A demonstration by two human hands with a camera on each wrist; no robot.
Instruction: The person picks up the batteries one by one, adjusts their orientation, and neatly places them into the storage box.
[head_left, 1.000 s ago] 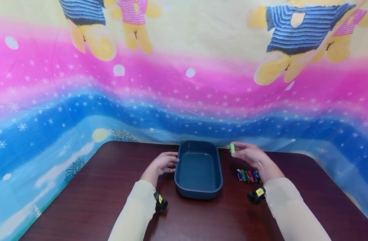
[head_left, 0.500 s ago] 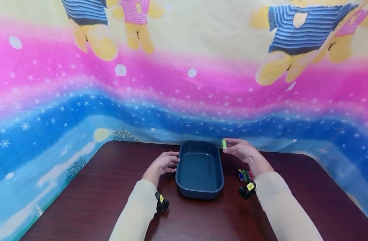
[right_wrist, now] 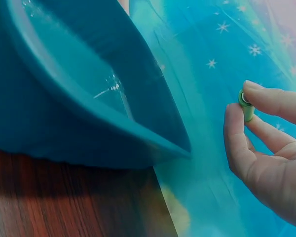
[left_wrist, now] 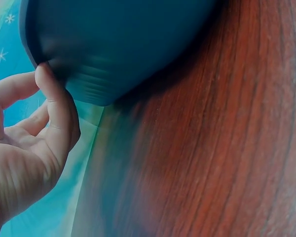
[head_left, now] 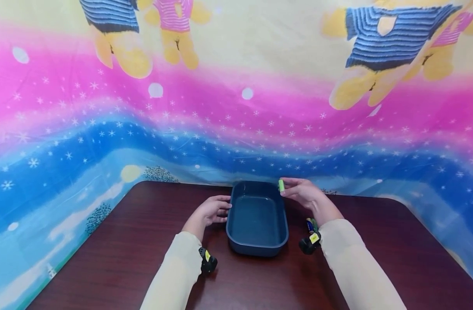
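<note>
A light green battery [head_left: 281, 185] is pinched between the thumb and fingers of my right hand [head_left: 308, 196], beside the far right corner of a deep blue-grey plastic bin [head_left: 256, 249]. One end of this battery [right_wrist: 249, 113] faces the camera in the right wrist view. At the bin's left side, my left hand [head_left: 209, 211] touches the outer wall near the rim with its fingertips. The left wrist view shows that hand [left_wrist: 34, 133] with its fingers loosely bent against the wall. No object is visible on the bin's floor.
Several batteries [head_left: 311, 226] lie on the dark wood table [head_left: 104, 249] right of the bin, mostly hidden behind the right wrist and its camera [head_left: 309, 243]. A printed cloth [head_left: 228, 142] hangs right behind the table's far edge.
My right hand has moved left with the green battery, from above the battery row to the bin's far right rim. Its wrist now covers most of the row. The left hand holds its place.
</note>
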